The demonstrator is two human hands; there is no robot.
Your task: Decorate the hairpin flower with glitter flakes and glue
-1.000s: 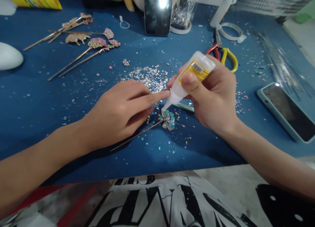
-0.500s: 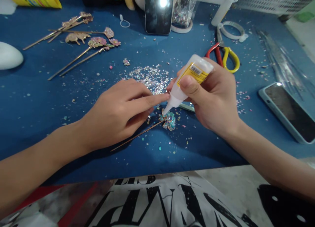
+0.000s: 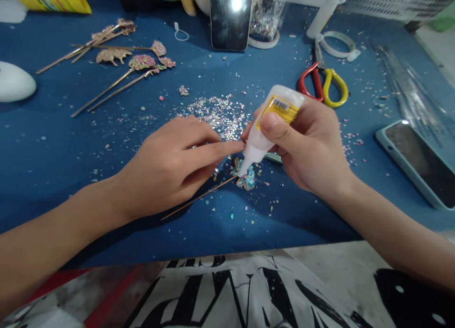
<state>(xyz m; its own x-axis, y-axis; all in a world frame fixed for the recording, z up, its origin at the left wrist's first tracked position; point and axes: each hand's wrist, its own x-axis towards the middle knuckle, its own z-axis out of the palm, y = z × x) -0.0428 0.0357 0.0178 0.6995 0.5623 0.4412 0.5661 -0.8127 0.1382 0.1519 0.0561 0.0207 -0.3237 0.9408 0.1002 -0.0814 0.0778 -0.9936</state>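
Observation:
My right hand (image 3: 309, 148) is closed round a white glue bottle (image 3: 258, 138) with a yellow label, tilted nozzle down. The nozzle tip is at the turquoise, glittering flower head of a hairpin (image 3: 250, 182), which lies on the blue table with its thin metal stem pointing left. My left hand (image 3: 174, 164) is beside it, index finger stretched out to the lower part of the bottle. Its other fingers are loosely bent and partly hidden; I see nothing held in them. A pale green slim tool (image 3: 273, 157) lies partly hidden under my right hand.
Silvery flakes (image 3: 227, 117) are strewn behind my hands. Several gold hairpins (image 3: 142, 61) lie back left, near a white rounded object (image 3: 16, 81). Red-and-yellow-handled pliers (image 3: 323, 84) and a phone (image 3: 419, 162) are at right. Another phone (image 3: 230, 20) stands at the back, its light on.
The glue bottle's nozzle has moved down and slightly right over the hairpin's flower head, my right hand with it. My left hand stays nearly in place, index finger still at the bottle.

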